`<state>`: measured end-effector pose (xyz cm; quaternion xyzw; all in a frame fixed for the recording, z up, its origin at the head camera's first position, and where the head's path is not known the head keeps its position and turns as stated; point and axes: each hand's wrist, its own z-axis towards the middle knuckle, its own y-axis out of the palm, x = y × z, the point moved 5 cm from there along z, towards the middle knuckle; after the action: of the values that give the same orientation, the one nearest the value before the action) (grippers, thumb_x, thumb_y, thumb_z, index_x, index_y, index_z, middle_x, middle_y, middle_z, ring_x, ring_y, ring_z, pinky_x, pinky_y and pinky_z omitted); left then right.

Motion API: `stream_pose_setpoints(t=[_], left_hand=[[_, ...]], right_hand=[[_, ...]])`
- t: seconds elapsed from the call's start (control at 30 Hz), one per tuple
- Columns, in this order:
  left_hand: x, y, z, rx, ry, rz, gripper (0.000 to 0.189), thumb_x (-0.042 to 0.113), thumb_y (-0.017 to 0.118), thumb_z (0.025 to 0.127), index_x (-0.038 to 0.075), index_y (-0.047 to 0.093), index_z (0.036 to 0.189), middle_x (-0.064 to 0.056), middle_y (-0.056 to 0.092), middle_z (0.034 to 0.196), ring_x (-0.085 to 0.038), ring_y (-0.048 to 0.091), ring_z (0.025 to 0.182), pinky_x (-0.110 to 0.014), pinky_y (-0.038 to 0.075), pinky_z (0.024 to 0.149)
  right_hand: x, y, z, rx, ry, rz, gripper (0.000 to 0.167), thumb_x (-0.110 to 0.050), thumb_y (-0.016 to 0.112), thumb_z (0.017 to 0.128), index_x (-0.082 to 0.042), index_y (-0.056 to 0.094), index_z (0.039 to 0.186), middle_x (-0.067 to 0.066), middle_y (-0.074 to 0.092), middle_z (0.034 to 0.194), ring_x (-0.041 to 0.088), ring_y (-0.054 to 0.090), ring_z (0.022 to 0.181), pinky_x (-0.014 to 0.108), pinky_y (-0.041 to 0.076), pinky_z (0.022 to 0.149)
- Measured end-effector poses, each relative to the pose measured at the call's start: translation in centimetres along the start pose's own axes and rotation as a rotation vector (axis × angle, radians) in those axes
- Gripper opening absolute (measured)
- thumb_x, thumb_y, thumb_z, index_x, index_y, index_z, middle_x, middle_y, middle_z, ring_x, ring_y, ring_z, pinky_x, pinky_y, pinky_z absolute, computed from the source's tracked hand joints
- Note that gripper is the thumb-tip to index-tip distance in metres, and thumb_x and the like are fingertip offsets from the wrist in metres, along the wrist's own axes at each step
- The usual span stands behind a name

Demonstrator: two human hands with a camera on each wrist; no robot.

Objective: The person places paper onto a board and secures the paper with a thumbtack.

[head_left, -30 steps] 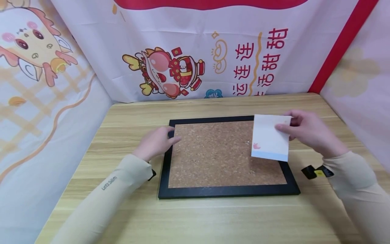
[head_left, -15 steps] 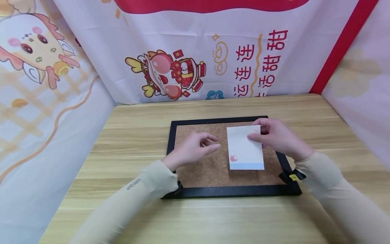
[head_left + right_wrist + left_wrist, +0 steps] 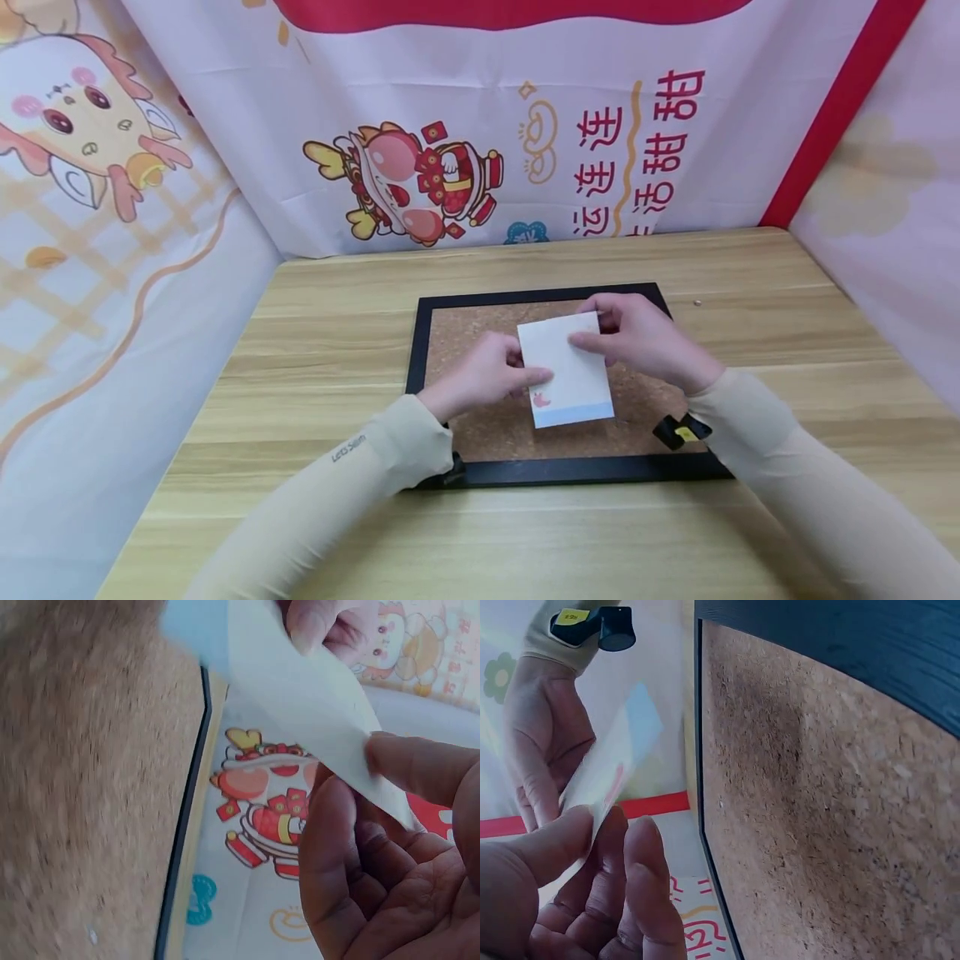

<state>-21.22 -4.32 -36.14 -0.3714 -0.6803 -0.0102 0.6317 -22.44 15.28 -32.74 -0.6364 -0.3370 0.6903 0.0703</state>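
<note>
Above the cork board (image 3: 480,437) I hold a white sheet of note paper (image 3: 572,375) between both hands. It has a pale blue strip along its lower edge and a small pink print at the lower left corner. My left hand (image 3: 483,375) pinches the left edge, thumb on the front and fingers behind. At the upper right, my right hand (image 3: 648,337) pinches the sheet the same way. The paper (image 3: 300,697) bends slightly in the right wrist view. In the left wrist view, the sheet (image 3: 622,757) stands tilted beside the board's cork face (image 3: 817,802).
The board's black frame (image 3: 585,472) lies flat on a wooden table (image 3: 322,333). A tiny shiny thing (image 3: 697,302) lies to the right of the board. Printed cloth (image 3: 450,75) hangs behind the table and along both sides.
My right hand has brought the note paper leftward over the board. My left hand has moved right from the board's left edge and now pinches the sheet too. The paper has tilted a little.
</note>
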Motion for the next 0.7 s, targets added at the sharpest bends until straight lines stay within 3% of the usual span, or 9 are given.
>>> stream_pose_setpoints(t=[0.2, 0.53, 0.7], left_hand=[[-0.3, 0.0, 0.4, 0.010, -0.043, 0.057, 0.017, 0.029, 0.074, 0.091, 0.014, 0.075, 0.098, 0.001, 0.073, 0.081, -0.034, 0.069, 0.073, -0.030, 0.049, 0.055], [-1.6, 0.2, 1.5, -0.013, -0.100, 0.158, 0.015, 0.029, 0.074, 0.091, 0.014, 0.074, 0.089, -0.007, 0.071, 0.073, -0.031, 0.065, 0.062, -0.027, 0.043, 0.049], [-2.1, 0.1, 1.7, -0.025, -0.133, 0.292, 0.020, 0.031, 0.078, 0.087, 0.014, 0.074, 0.077, -0.008, 0.069, 0.068, -0.021, 0.055, 0.053, -0.027, 0.041, 0.049]], right_hand=[[0.1, -0.9, 1.3, 0.032, -0.057, -0.145, 0.018, -0.025, 0.069, 0.095, -0.012, 0.071, 0.107, 0.006, 0.068, 0.090, 0.024, 0.060, 0.075, 0.034, 0.053, 0.061], [2.5, -0.5, 4.2, -0.192, 0.050, -0.230, 0.011, -0.023, 0.069, 0.095, -0.014, 0.074, 0.097, 0.006, 0.069, 0.086, 0.034, 0.061, 0.078, 0.037, 0.051, 0.064], [3.5, 0.1, 5.5, -0.261, 0.089, -0.260, 0.009, -0.021, 0.069, 0.095, -0.013, 0.074, 0.095, 0.009, 0.067, 0.084, 0.033, 0.061, 0.075, 0.034, 0.050, 0.062]])
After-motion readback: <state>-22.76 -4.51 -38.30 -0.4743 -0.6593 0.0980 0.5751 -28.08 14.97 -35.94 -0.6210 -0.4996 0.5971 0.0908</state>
